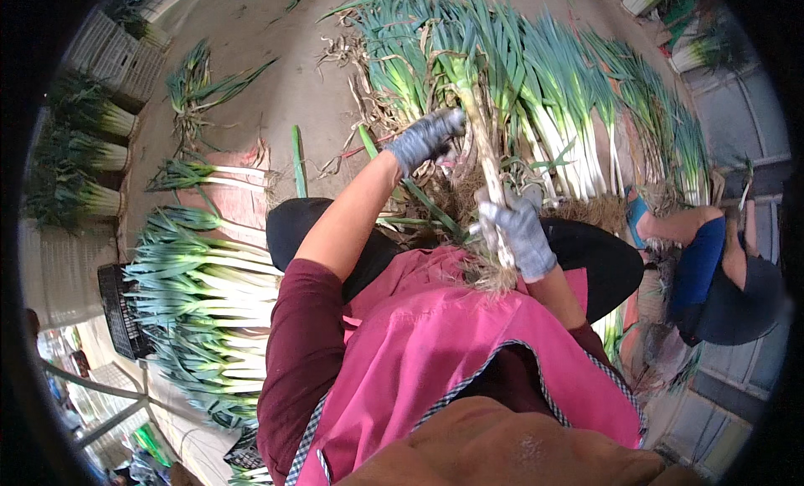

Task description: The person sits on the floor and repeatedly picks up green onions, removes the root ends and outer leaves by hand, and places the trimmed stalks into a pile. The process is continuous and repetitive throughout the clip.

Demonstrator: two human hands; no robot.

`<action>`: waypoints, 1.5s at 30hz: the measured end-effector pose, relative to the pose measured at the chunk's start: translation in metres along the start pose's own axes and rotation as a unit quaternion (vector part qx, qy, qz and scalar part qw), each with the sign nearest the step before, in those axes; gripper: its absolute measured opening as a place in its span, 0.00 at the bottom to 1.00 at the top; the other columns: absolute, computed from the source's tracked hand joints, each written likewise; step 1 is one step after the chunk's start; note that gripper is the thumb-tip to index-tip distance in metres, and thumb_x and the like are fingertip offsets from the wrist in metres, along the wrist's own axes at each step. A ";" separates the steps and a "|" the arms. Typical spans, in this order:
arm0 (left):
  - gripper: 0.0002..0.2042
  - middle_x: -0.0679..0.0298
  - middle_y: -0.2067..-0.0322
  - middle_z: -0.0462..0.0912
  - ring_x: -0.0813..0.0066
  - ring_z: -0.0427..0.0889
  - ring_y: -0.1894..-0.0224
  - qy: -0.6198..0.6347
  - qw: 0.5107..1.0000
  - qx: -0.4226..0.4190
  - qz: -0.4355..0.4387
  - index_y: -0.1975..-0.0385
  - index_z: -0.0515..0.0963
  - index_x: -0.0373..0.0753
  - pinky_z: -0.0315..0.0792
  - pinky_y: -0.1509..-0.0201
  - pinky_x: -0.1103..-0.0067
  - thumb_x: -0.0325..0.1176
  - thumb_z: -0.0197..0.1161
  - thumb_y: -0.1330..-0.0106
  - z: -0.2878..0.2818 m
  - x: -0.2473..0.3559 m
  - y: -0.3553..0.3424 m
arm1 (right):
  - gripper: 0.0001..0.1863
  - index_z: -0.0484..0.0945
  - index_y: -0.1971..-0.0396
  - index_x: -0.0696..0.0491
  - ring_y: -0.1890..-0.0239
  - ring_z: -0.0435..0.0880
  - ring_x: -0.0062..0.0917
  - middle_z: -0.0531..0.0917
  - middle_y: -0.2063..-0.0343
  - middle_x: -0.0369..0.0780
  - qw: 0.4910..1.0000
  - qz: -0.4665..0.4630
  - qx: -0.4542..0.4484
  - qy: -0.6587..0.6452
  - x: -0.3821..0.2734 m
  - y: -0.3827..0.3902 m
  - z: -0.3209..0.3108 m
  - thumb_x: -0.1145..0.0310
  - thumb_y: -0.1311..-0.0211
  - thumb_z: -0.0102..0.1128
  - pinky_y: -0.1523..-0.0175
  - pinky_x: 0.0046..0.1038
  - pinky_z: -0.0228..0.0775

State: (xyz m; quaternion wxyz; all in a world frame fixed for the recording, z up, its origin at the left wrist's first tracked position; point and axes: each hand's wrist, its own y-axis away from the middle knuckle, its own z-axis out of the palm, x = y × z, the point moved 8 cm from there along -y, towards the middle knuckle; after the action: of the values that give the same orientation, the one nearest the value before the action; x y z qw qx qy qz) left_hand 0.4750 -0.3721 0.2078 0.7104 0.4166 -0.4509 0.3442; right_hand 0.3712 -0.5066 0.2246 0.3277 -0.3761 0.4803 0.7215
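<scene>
A leek slants across in front of me, its green leaves pointing away and its muddy roots near my apron. Around its lower stalk, just above the roots, my right hand is closed in a grey glove. My left hand, also gloved and blurred by motion, is curled beside the upper stalk. Whatever its fingers grip is hidden. Beyond both hands lies a large heap of leeks with dry, withered leaves. Cleaner leeks with white stalks are lined up to its right.
Many trimmed leeks are piled at my left on a reddish mat. A black crate stands behind them, with leek bundles farther left. Another person's arm reaches in from the right. Loose leaves litter the concrete floor.
</scene>
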 end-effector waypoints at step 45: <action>0.09 0.61 0.76 0.76 0.69 0.75 0.72 0.320 0.913 0.237 0.089 0.75 0.74 0.35 0.73 0.69 0.76 0.31 0.65 0.52 -0.123 0.002 0.045 | 0.20 0.69 0.59 0.57 0.63 0.74 0.27 0.77 0.68 0.42 0.887 -0.359 0.059 0.285 -0.057 -0.123 0.090 0.68 0.53 0.60 0.54 0.25 0.65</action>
State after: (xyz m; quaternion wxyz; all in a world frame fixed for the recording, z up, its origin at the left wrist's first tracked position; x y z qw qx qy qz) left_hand 0.4797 -0.2423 0.1921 0.6638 0.3983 -0.1398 0.6173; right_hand 0.4817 -0.3888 0.2414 0.4345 -0.6923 0.4269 0.3868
